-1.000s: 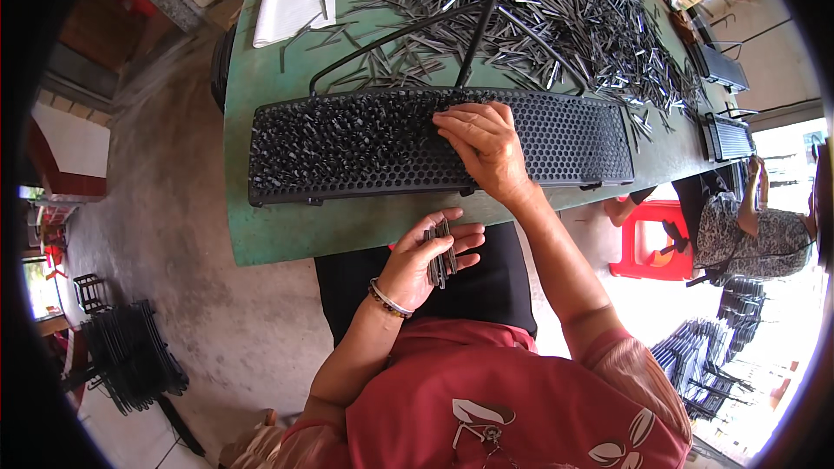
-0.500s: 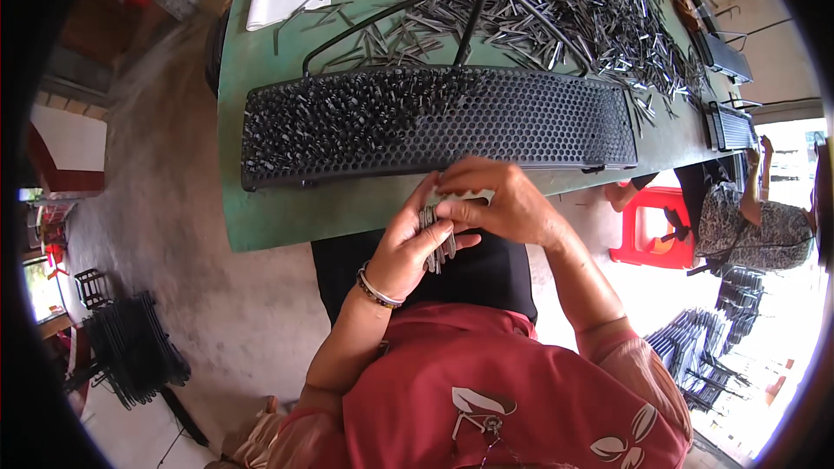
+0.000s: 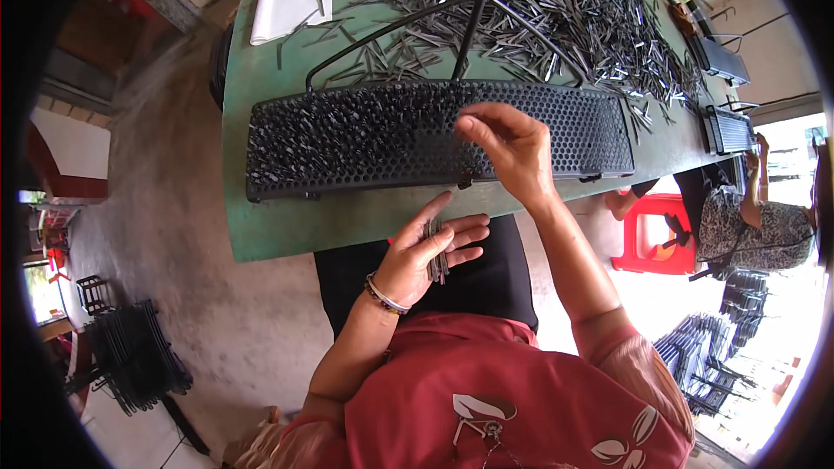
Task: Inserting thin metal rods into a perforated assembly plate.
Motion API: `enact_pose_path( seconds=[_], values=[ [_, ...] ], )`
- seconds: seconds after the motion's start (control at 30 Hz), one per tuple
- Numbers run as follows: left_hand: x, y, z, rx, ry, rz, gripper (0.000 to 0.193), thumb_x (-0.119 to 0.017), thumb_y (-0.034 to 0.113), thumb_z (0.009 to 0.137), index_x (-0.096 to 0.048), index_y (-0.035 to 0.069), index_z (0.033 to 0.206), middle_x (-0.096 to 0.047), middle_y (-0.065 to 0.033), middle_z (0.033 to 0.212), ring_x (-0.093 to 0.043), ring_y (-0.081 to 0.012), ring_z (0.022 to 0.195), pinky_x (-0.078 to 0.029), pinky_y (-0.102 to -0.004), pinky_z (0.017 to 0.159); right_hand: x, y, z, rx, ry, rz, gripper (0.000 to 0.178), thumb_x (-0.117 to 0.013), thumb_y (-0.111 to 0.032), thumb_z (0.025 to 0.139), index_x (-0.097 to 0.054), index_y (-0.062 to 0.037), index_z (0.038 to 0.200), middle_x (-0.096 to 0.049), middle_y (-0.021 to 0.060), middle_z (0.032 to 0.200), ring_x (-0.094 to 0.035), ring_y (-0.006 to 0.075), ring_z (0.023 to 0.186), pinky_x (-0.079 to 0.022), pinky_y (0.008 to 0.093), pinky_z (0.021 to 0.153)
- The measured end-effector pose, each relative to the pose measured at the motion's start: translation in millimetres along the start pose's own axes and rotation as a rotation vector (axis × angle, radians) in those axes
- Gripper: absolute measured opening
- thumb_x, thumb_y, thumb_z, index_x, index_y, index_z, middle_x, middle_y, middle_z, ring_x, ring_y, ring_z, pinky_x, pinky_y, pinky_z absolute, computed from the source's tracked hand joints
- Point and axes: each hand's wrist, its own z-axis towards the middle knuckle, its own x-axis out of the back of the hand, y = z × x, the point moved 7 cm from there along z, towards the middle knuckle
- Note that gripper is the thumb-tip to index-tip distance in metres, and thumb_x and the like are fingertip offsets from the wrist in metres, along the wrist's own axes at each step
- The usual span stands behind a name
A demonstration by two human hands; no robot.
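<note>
A long black rack (image 3: 565, 135) with round holes lies along the table's near edge. Thin dark metal strips (image 3: 321, 139) stand packed in the holes over its left part; holes at the right show bare. My left hand (image 3: 417, 256), palm up below the rack, keeps a small bundle of metal strips (image 3: 437, 252) under its thumb, its other fingers partly spread. Over the rack's middle, at the border of the filled part, my right hand (image 3: 517, 148) is closed in a pinch. A dark smear shows at its fingertips; what they hold is too blurred to name.
A large heap of loose metal strips (image 3: 556, 17) covers the far green table (image 3: 278, 234). Black bars rise behind the rack. A white pad (image 3: 291, 9) lies far left. At right, another person (image 3: 751, 226) works near a red stool (image 3: 647, 230); stacked racks (image 3: 708, 352) stand below.
My right hand has left the bundle and moved up over the rack's middle. The fingers of my left hand have loosened while the strips stay under its thumb.
</note>
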Motion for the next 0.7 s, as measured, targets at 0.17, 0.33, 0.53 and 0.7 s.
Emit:
enact_pose_path(
  seconds=[0.17,0.33,0.53,0.7],
  values=[
    [-1.4,-0.1,-0.3,0.020,0.008,0.017,0.050,-0.042,0.009,0.097,-0.022,0.005,0.143,-0.046,-0.0284,0.131,-0.052,-0.0328,0.118,-0.045,-0.0435,0.097,-10.8,-2.6,18.4,0.161,0.064,-0.200,0.018,-0.069,-0.010,0.084,-0.068,-0.0021,0.100,-0.069,0.0030,0.082,-0.062,0.0061,0.078,-0.049,0.0212,0.069],
    [-1.9,0.9,-0.2,0.026,0.007,0.009,0.050,-0.042,0.009,0.097,-0.023,0.004,0.143,-0.047,-0.0275,0.130,-0.053,-0.0320,0.117,-0.046,-0.0431,0.096,-11.5,2.2,22.4,0.156,0.044,-0.225,0.019,-0.070,-0.010,0.082,-0.068,-0.0026,0.099,-0.069,0.0040,0.080,-0.062,0.0070,0.077,-0.049,0.0223,0.069],
    [-2.0,0.5,1.1,0.025,0.009,0.009,0.050,-0.042,0.010,0.097,-0.023,0.003,0.143,-0.048,-0.0271,0.129,-0.054,-0.0314,0.116,-0.047,-0.0424,0.095,-11.1,-12.0,23.1,0.412,0.019,-0.419,0.020,-0.070,-0.009,0.081,-0.067,-0.0020,0.099,-0.069,0.0083,0.084,-0.066,0.0151,0.077,-0.051,0.0259,0.070],
    [0.1,-1.0,1.9,0.030,0.011,0.000,0.049,-0.042,0.010,0.097,-0.024,0.003,0.142,-0.048,-0.0273,0.129,-0.054,-0.0313,0.116,-0.047,-0.0425,0.095,-15.4,-18.4,21.2,0.515,-0.024,-0.423,0.016,-0.068,-0.007,0.082,-0.065,-0.0002,0.097,-0.068,0.0081,0.084,-0.066,0.0159,0.077,-0.052,0.0264,0.069]
  ],
)
